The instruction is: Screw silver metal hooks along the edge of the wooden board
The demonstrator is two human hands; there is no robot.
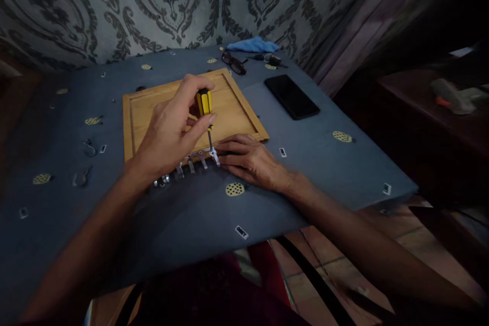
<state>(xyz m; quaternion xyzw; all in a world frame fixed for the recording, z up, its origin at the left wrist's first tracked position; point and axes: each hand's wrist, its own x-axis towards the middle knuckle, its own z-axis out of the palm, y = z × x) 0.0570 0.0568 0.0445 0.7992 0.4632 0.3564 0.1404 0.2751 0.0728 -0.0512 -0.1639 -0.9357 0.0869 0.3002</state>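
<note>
My left hand is closed round the yellow and black handle of a screwdriver. The screwdriver stands nearly upright, its tip down at the right end of a metal hook rail. This rail, with several silver hooks, lies along the near edge of a framed wooden panel. My right hand has its fingers at the rail's right end, against the last hook and the panel's near edge; its fingertips are partly hidden. Whether a screw sits under the tip is too small to tell.
Two loose metal hooks lie on the blue tablecloth at the left. A black phone rests right of the panel. Glasses, keys and a blue cloth are at the back, near the patterned curtain.
</note>
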